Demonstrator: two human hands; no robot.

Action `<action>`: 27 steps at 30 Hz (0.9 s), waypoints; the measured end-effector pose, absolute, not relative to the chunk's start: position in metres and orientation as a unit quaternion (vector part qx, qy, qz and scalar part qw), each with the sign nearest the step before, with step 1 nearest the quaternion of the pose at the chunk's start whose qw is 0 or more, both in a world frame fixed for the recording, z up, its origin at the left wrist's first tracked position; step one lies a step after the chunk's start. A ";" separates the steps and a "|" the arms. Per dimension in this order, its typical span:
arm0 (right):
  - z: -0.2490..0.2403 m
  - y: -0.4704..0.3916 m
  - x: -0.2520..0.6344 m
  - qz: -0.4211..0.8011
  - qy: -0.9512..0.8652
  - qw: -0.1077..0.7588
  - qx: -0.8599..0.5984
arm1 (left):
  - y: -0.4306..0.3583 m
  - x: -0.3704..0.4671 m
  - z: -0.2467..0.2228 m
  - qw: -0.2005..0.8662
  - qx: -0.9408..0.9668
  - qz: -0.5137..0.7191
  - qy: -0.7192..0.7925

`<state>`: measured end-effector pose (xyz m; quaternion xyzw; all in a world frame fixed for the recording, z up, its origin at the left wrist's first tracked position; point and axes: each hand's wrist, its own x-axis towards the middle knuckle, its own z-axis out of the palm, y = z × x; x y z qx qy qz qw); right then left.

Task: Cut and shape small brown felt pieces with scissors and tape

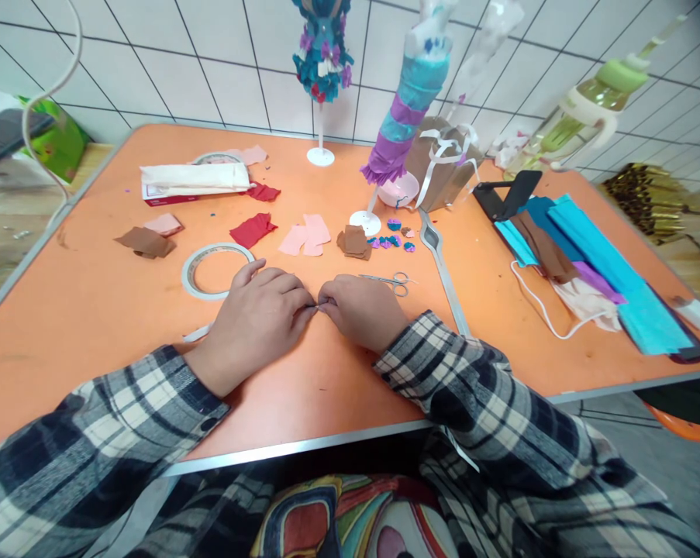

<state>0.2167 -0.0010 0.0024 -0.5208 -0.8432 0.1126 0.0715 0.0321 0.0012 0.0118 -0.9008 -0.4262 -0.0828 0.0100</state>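
My left hand (262, 314) and my right hand (361, 310) meet low over the orange table (303, 387), fingertips pinched together. Whatever sits between them is too small to make out. A roll of white tape (187, 273) lies just beyond my left hand. Small silver scissors (397, 283) rest beside my right hand, partly hidden by it. Past my fingers are pink paper pieces (315, 232), a brown paper stack (356, 242), a red paper piece (253, 230) and several small blue and purple bits (393, 241).
Two stands, one with a blue-purple wrapped form (406, 112) and one with a flowered form (322, 66), rise at the back. A box (195, 182) lies back left. Folded blue paper (617, 271), a phone stand (509, 195) and a bottle (576, 116) are on the right.
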 end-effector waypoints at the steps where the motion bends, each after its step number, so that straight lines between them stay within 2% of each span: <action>1: 0.002 -0.001 0.217 0.114 -0.843 0.070 -0.521 | 0.001 0.032 0.012 0.011 -0.901 -0.084 -0.426; 6: 0.000 0.001 0.218 0.114 -0.852 0.069 -0.507 | 0.001 0.032 0.010 0.014 -0.904 -0.104 -0.414; 18: 0.006 -0.004 0.221 0.120 -0.841 0.125 -0.513 | 0.004 0.030 0.008 -0.008 -0.908 -0.118 -0.402; 27: 0.003 0.001 0.222 0.104 -0.859 0.122 -0.487 | 0.005 0.026 0.010 -0.007 -0.910 -0.140 -0.389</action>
